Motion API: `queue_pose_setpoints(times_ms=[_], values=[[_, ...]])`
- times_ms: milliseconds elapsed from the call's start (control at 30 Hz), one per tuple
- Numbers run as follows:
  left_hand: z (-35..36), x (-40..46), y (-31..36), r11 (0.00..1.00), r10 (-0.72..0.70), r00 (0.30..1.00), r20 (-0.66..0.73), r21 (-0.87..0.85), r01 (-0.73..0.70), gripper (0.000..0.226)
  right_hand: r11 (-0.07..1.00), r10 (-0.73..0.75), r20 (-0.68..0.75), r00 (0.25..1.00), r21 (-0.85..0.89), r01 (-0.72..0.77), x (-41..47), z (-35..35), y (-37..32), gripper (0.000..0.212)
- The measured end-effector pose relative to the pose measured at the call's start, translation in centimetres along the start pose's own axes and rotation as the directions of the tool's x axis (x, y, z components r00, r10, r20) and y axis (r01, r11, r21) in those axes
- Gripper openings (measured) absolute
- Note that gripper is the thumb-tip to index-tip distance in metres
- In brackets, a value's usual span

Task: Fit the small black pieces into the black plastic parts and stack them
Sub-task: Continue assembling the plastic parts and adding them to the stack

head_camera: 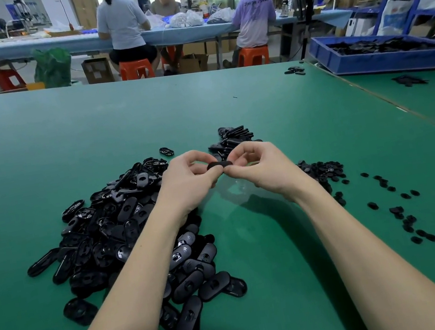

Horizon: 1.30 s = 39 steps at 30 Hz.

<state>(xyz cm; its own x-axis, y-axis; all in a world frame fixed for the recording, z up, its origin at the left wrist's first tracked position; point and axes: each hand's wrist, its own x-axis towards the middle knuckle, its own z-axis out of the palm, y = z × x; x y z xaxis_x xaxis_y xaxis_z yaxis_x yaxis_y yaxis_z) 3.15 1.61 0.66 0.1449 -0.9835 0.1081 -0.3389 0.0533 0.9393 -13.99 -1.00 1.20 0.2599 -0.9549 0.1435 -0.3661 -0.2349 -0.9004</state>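
Bright overhead light — soft shadows, edges warped.

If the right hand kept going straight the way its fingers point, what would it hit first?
Probably the left hand: the right hand points leftward at it, both gripping one black plastic part.

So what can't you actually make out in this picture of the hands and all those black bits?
- Head view: the black part pinched between left hand and right hand; the fingers cover most of it, so whether a small piece is seated is unclear.
- The stack behind the hands: partly hidden by the hands.
- The blue tray: cut off by the right edge; contents too small to identify.
- The small pieces: too small to show shape.
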Motion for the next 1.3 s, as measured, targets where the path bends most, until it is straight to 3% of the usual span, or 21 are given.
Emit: queue_pose_setpoints(times_ms=[167, 367, 433, 533, 600, 767, 933, 1067, 1300], values=[[0.1, -0.1, 0.4, 1.000, 0.028, 0.999, -0.024, 0.014, -0.028, 0.009, 0.951, -0.185, -0.074, 0.980, -0.264, 0.160, 0.5, -0.5, 0.0, 0.015], [-0.1, -0.1, 0.8, 0.999, 0.037, 0.996, -0.078, 0.018, -0.036, 0.007, 0.944, -0.232, -0.080, 0.969, -0.259, 0.205, 1.0, -0.4, -0.1, 0.019], [0.0, -0.2, 0.7, 0.999, 0.029, 0.997, -0.071, 0.029, -0.027, 0.009, 0.914, -0.268, -0.072, 0.961, -0.334, 0.230, 1.0, -0.5, -0.1, 0.020], [-0.1, -0.2, 0.7, 0.998, 0.049, 0.996, -0.079, 0.038, -0.047, 0.012, 0.897, -0.249, -0.085, 0.965, -0.395, 0.197, 1.4, -0.7, 0.1, 0.015], [-0.3, -0.1, 0.6, 0.992, 0.106, 0.989, -0.100, 0.085, -0.098, 0.014, 0.919, -0.188, -0.180, 0.965, -0.378, 0.108, 2.1, -1.3, 0.4, 0.013], [-1.7, 0.0, 0.6, 0.864, 0.309, 0.950, -0.050, 0.431, -0.259, 0.018, 0.881, -0.081, -0.324, 0.943, -0.466, -0.085, 5.5, -2.6, -0.1, 0.018], [-2.7, -0.1, 0.1, 0.662, 0.292, 0.953, 0.086, 0.701, -0.266, 0.024, 0.794, -0.042, -0.317, 0.948, -0.586, -0.161, 8.3, -2.2, -0.7, 0.018], [-2.6, -0.2, -0.1, 0.587, 0.235, 0.964, 0.125, 0.772, -0.243, 0.025, 0.755, -0.025, -0.300, 0.954, -0.631, -0.179, 8.4, -1.5, -0.3, 0.017], [-2.2, -0.3, -0.4, 0.559, 0.211, 0.968, 0.134, 0.796, -0.232, 0.026, 0.819, -0.076, -0.341, 0.937, -0.557, -0.136, 5.3, -0.7, 0.5, 0.015]])
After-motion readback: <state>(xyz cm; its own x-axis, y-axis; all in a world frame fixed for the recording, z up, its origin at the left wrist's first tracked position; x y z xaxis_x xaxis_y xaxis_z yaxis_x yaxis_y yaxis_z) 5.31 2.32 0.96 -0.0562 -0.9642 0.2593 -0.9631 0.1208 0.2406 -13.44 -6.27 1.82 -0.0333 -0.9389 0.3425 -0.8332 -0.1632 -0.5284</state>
